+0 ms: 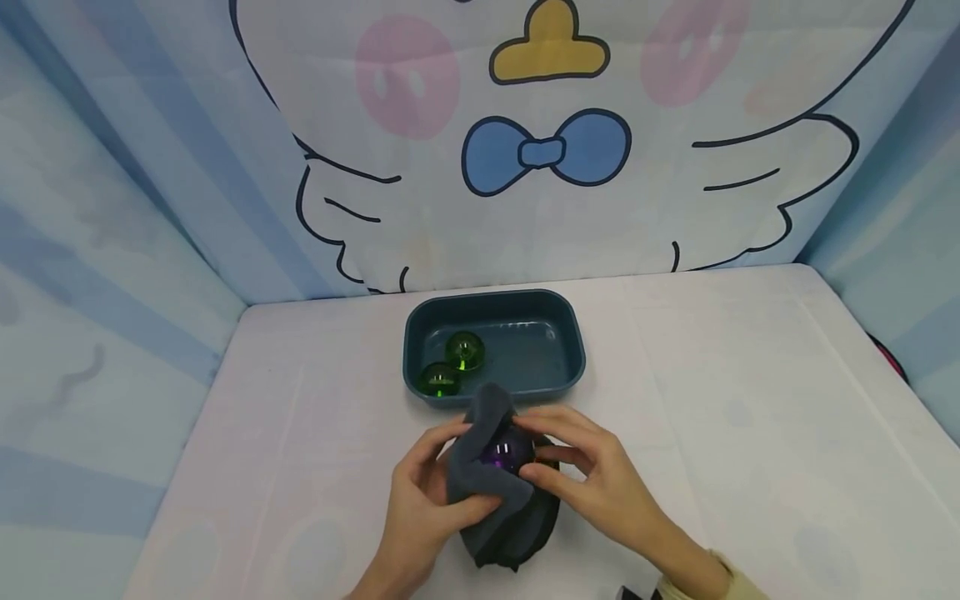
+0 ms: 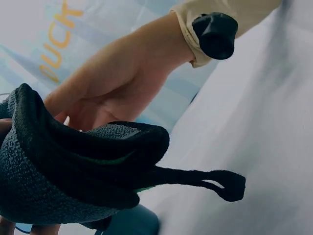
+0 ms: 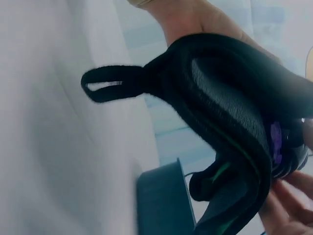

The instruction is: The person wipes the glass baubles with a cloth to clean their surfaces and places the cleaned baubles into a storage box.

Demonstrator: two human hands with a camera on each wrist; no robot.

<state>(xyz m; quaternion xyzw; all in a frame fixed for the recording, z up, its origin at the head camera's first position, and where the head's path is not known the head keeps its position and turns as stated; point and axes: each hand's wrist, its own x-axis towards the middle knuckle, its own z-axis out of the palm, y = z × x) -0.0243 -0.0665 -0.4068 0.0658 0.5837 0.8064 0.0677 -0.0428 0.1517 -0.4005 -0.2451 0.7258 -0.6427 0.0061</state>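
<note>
A folded dark grey cloth [image 1: 487,483] with black edging is bunched in front of the person, its black hanging loop [image 2: 225,186] sticking out in the left wrist view. The left hand [image 1: 427,492] grips the cloth from the left, thumb across its near fold. In a fold of the cloth sits a clear, glossy purple ball [image 1: 512,450], partly covered. The right hand [image 1: 592,467] pinches this ball between thumb and fingers from the right. Seen from the right wrist, the purple ball [image 3: 283,147] shows beyond the cloth's edge, mostly hidden.
A dark teal rectangular bin [image 1: 540,383] stands just beyond the hands, with two clear green balls [image 1: 465,350] in its left part. A white cloth covers the table [image 1: 735,400]. Printed curtains [image 1: 547,225] rise behind and at both sides. A small dark object lies by the right sleeve.
</note>
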